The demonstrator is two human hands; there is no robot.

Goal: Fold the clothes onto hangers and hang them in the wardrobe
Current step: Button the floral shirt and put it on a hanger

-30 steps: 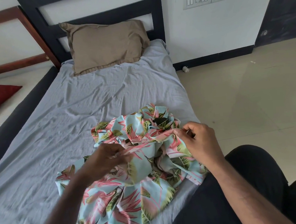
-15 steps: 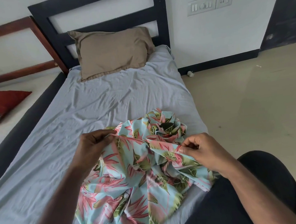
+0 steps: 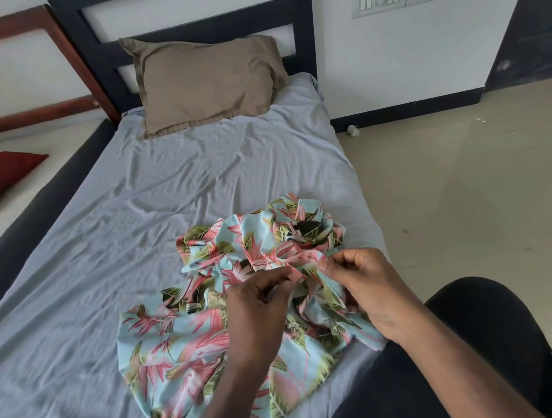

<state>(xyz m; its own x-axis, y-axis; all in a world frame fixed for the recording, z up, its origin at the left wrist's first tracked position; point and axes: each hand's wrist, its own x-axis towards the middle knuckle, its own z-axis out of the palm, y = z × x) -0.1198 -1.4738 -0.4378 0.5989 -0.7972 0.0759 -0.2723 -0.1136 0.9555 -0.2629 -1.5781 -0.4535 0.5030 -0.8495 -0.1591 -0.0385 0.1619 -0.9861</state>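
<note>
Floral garment [image 3: 193,344] crumpled on grey bed sheet [image 3: 103,252], left hand [image 3: 258,315] and right hand [image 3: 366,287] each pinching its edge

Your garment [image 3: 193,344] lies crumpled on the bed [image 3: 87,260], toward its right edge and near you. Your left hand [image 3: 258,315] and right hand [image 3: 366,287] sit close together on top of it, pinching a fold between them. The pillow [image 3: 208,80] rests at the far end against the headboard [image 3: 184,39]. The floor [image 3: 468,190] lies to your right.
</note>
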